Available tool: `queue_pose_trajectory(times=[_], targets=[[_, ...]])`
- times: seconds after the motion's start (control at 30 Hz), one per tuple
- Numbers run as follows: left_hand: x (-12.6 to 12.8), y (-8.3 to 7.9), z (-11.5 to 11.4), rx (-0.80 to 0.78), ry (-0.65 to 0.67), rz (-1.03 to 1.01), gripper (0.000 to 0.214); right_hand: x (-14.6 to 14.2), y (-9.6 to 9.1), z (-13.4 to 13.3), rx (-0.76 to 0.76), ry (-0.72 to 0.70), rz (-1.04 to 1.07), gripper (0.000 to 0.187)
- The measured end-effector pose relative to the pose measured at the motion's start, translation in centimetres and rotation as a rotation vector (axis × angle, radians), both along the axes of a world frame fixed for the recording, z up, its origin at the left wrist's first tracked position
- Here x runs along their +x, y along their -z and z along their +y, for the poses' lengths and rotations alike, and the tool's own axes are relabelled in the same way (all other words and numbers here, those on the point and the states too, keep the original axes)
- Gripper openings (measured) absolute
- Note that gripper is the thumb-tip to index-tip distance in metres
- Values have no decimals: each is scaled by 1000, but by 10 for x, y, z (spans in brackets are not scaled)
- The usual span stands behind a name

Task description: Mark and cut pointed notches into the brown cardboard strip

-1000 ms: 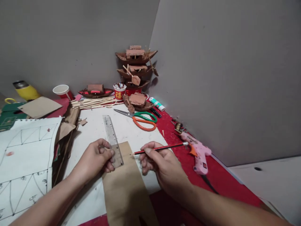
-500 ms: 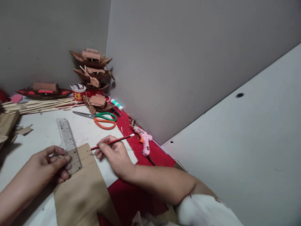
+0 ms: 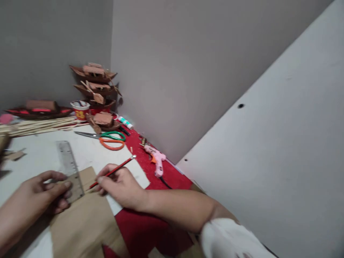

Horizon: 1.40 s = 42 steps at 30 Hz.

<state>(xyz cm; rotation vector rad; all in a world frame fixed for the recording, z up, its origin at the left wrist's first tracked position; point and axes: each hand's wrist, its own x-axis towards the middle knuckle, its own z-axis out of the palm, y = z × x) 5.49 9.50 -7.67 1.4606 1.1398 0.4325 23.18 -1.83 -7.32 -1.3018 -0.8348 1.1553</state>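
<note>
A clear plastic ruler (image 3: 70, 163) lies slantwise across the upper end of a brown cardboard sheet (image 3: 83, 225). My left hand (image 3: 47, 193) pinches the ruler against the cardboard, thumb on top and the other fingers curled at its left side. In my right hand (image 3: 120, 186) is a red and black pencil (image 3: 118, 167), tilted with its white end up to the right. The pencil's tip is at the cardboard, close to the ruler's lower right edge.
Scissors (image 3: 111, 140) with green and orange handles lie beyond my hands. A pink glue gun (image 3: 158, 159) rests on the red tabletop by the wall. Farther back are stacked wooden model boats (image 3: 94, 73), a red and white cup (image 3: 80, 111) and thin wooden sticks (image 3: 40, 125).
The view has swung slightly right, shifting everything leftward. My right hand has brought the pencil tip down the cardboard toward the ruler's lower end, and the pencil is steeper. The left hand keeps its hold.
</note>
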Motion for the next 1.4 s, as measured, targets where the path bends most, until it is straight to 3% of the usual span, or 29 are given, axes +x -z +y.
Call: queue_pose_trajectory(times=[0.17,0.67,1.4], targets=[[5,-19,-13,-66,-7,-85,39,4,-3,1,61,-34,63,14],[1,-14,-7,-153,-34,-84,35,13,-8,-1,-117,-26,135,21],[3,-13,-6,-117,18,-28,30,16,-9,1,-121,17,140,23]])
